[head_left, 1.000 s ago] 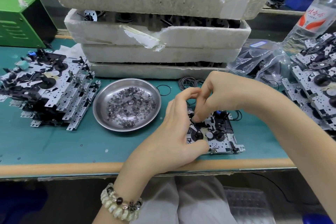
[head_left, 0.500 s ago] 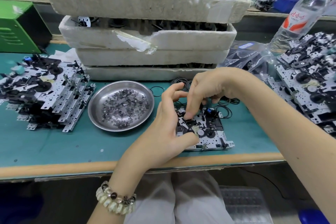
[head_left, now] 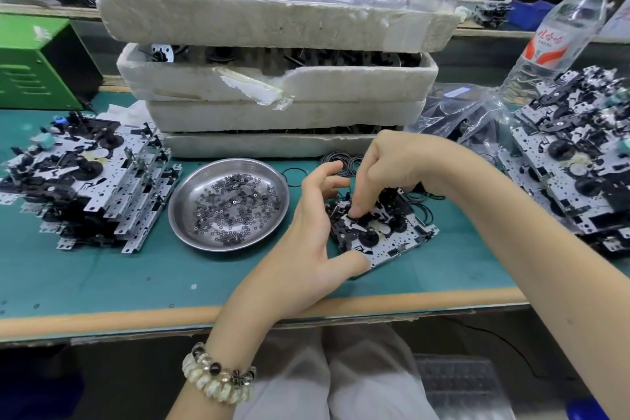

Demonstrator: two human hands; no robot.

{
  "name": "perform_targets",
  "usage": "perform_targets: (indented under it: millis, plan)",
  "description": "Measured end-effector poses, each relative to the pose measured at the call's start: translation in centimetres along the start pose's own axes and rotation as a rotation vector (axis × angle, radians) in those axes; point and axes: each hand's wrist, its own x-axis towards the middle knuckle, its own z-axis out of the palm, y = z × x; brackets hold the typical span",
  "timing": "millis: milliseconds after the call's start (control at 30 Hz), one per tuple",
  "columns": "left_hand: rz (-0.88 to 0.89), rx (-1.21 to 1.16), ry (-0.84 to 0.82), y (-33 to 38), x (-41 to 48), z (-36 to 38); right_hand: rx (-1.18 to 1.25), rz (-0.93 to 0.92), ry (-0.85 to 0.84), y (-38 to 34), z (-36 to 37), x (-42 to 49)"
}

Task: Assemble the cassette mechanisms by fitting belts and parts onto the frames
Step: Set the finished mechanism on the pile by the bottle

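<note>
Here the cassette mechanism frame [head_left: 392, 249] lies on the worktop [head_left: 102, 283] beside the steel dish [head_left: 180, 201]; left hand [head_left: 306, 249] grips its near corner; right hand [head_left: 392, 167] sets curled fingertips [head_left: 355, 211] on its top, grasp indeterminate

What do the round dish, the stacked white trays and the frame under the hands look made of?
Round dish: polished metal, likely stainless steel; mirror-like glare. Stacked white trays: foam, probably polystyrene; grainy, chipped edges. Frame: thin silvery sheet metal, matte, with punched holes.

Green bench [head_left: 85, 276] carries steel dish [head_left: 174, 215], foam trays [head_left: 272, 119], frames [head_left: 102, 187].
</note>
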Motion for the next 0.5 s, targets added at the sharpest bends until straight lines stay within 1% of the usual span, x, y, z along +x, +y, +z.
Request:
perform_targets:
  millis: [100, 367, 433, 500]
  plan:
    - [0.006, -0.008, 0.007, -0.1, 0.0, 0.0, -0.064, 0.042, -0.096, -0.5, -0.6, 0.9]
    - [0.0, 0.005, 0.02, -0.3, 0.1, 0.1, -0.06, 0.162, -0.275, -1.2, -1.2, 2.3]
    - [-0.003, 0.005, 0.022, -0.3, 0.1, 0.0, -0.075, 0.162, -0.286, -1.5, -1.3, 2.1]
    - [-0.006, 0.006, 0.026, -0.2, 0.0, 0.0, -0.101, 0.124, -0.239, -1.6, -1.4, 1.5]
